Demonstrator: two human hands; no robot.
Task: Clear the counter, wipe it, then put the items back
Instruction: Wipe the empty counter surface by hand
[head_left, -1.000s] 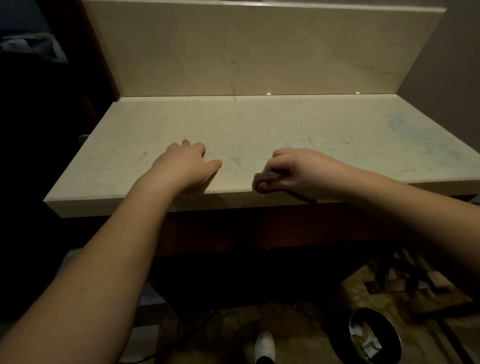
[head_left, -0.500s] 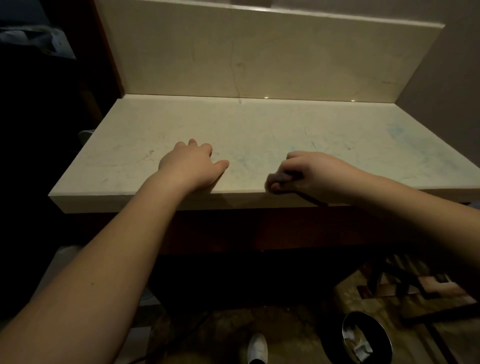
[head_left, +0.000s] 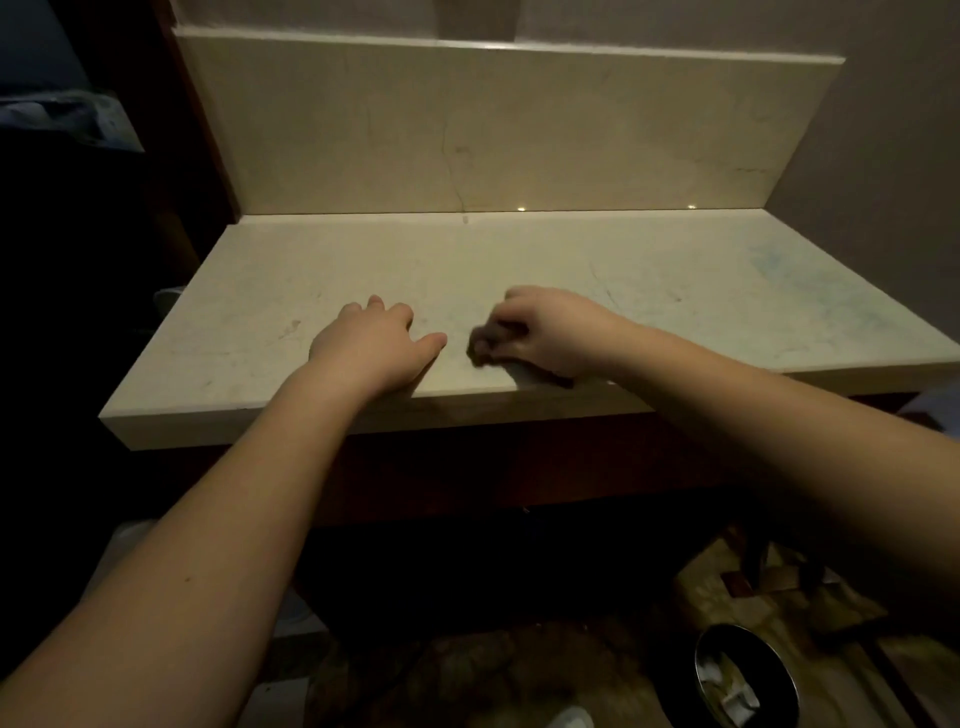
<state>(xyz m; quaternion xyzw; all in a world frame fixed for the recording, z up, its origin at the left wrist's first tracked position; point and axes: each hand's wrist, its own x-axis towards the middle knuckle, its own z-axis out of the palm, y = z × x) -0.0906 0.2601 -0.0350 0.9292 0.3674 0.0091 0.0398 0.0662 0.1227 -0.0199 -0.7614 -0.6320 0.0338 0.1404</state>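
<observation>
A pale marble counter (head_left: 675, 291) fills the middle of the view, with nothing standing on it. My left hand (head_left: 371, 345) rests flat on the counter near its front edge, fingers spread. Just to its right, my right hand (head_left: 550, 330) grips a small dark cloth (head_left: 485, 345) and presses it on the counter surface. Most of the cloth is hidden under my fingers.
A marble backsplash (head_left: 519, 135) rises behind the counter, and a grey wall (head_left: 893, 156) closes the right side. On the floor at lower right stands a round dark bin (head_left: 743, 675) with white scraps inside. The left side is dark.
My right hand with the cloth has slid left along the counter, closer to my left hand. The camera has tilted and shows more of the backsplash.
</observation>
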